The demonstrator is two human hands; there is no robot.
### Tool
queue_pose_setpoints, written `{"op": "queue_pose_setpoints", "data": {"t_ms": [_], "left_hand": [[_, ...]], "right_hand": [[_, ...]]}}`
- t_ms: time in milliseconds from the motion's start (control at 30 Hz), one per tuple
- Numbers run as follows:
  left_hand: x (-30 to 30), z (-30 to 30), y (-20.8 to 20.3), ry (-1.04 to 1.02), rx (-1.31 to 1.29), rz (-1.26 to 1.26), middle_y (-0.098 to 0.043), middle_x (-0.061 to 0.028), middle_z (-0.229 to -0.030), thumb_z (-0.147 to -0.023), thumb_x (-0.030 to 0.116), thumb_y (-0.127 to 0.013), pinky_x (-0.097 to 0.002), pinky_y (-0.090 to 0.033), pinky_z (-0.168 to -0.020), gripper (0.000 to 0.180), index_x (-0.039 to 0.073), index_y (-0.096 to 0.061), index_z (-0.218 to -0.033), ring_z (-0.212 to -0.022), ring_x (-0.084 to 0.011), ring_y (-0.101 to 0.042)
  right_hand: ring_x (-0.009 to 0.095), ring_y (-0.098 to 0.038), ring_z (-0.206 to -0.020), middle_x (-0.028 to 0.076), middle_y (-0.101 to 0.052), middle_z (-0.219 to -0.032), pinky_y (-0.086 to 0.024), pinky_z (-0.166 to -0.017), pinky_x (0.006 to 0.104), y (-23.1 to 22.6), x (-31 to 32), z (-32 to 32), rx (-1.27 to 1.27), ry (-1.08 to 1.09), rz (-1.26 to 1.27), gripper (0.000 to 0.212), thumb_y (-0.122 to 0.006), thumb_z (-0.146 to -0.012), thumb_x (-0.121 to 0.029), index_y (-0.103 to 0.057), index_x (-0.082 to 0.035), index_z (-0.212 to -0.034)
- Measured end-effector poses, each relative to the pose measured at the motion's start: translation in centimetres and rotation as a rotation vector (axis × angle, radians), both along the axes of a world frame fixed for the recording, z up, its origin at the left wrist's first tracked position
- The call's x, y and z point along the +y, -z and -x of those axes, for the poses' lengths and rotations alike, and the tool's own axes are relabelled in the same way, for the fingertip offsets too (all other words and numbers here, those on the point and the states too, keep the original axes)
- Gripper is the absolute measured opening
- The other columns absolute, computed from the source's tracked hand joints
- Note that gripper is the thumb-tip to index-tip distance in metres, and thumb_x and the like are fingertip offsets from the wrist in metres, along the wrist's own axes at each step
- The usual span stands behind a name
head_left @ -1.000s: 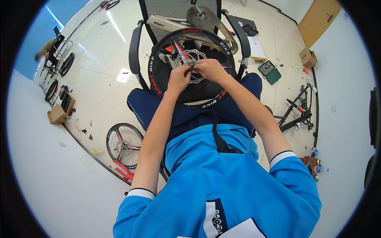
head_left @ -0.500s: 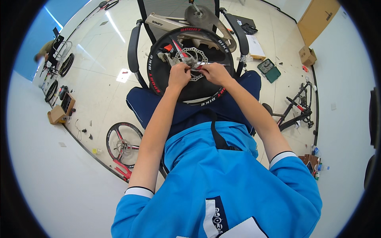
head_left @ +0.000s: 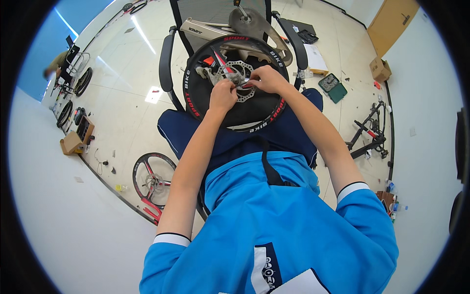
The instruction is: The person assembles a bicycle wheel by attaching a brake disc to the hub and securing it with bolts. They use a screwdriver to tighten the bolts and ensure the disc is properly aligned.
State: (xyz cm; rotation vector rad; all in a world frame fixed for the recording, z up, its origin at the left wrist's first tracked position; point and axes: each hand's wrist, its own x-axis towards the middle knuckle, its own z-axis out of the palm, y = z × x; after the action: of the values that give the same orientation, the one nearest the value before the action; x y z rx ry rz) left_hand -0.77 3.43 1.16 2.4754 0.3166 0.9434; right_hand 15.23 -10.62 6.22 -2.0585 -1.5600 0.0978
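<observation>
A black bicycle wheel (head_left: 188, 81) with red and white tyre lettering lies flat before me, its near edge over my legs and the rest on a black chair (head_left: 166, 61). At its hub sits a silver brake disc (head_left: 243, 98), with a metal brake part (head_left: 207, 74) to the left. My left hand (head_left: 223, 95) pinches at the hub's near side; its fingertips hide what they hold. My right hand (head_left: 267, 79) is closed on a small silver piece by the hub's right side, too small to name. Both hands' fingertips are close together over the disc.
A beige frame part (head_left: 203, 29) and grey chain cover (head_left: 245, 23) rest on the chair behind the wheel. On the floor are a spoked wheel (head_left: 138, 172), black bike frame (head_left: 374, 134), green case (head_left: 337, 92) and carton (head_left: 379, 71). Another person (head_left: 58, 61) bends at far left.
My right hand has lifted slightly up and away from me, its fingers shifting about the hub. My left hand stays near the hub, moved only a little. The wheel has hardly moved.
</observation>
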Motion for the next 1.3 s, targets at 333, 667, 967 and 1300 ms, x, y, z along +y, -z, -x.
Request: {"op": "queue_pose_setpoints", "data": {"t_ms": [333,667,967,1300], "left_hand": [[0.2,-0.2,0.3,0.002,0.014,-0.034,-0.065,-0.0147,-0.083,-0.077,0.005,-0.064,-0.0426,-0.053,-0.079,0.007,0.000,-0.068,-0.076,-0.087,-0.0337,-0.064],[1.5,-0.1,0.7,0.055,0.022,-0.037,-0.067,-0.0150,-0.086,-0.078,0.006,-0.062,-0.0421,-0.053,-0.080,0.010,0.001,-0.071,-0.080,-0.086,-0.0339,-0.065],[1.1,0.8,0.6,0.017,-0.099,0.213,-0.068,-0.0132,-0.080,-0.077,0.007,-0.072,-0.0359,-0.055,-0.071,0.012,0.001,-0.074,-0.086,-0.074,-0.0269,-0.068],[1.1,6.1,7.6,-0.228,-0.197,1.269,-0.068,-0.0078,-0.081,-0.094,0.017,-0.067,-0.0252,-0.052,-0.058,0.023,-0.004,-0.070,-0.101,-0.067,-0.0118,-0.063]], "right_hand": [[0.038,-0.066,-0.071,0.020,-0.067,-0.074,-0.052,-0.066,0.0451,5.6,-3.7,5.4,0.041,0.235,-0.169,0.027,-0.074,-0.083,-0.027,-0.069,-0.001,-0.077],[0.038,-0.067,-0.073,0.022,-0.068,-0.078,-0.053,-0.069,0.0422,7.9,-0.9,11.8,0.280,0.038,-0.166,0.017,-0.064,-0.082,-0.012,-0.062,0.003,-0.087],[0.028,-0.064,-0.090,0.008,-0.065,-0.087,-0.051,-0.080,0.0407,2.5,-0.5,6.4,-0.402,-0.342,0.016,0.040,-0.080,-0.070,-0.038,-0.067,-0.006,-0.089],[0.023,-0.062,-0.087,0.005,-0.060,-0.079,-0.051,-0.081,0.0343,2.0,3.4,6.7,-0.793,-0.617,-0.123,0.042,-0.071,-0.075,-0.049,-0.063,-0.008,-0.074]]}}
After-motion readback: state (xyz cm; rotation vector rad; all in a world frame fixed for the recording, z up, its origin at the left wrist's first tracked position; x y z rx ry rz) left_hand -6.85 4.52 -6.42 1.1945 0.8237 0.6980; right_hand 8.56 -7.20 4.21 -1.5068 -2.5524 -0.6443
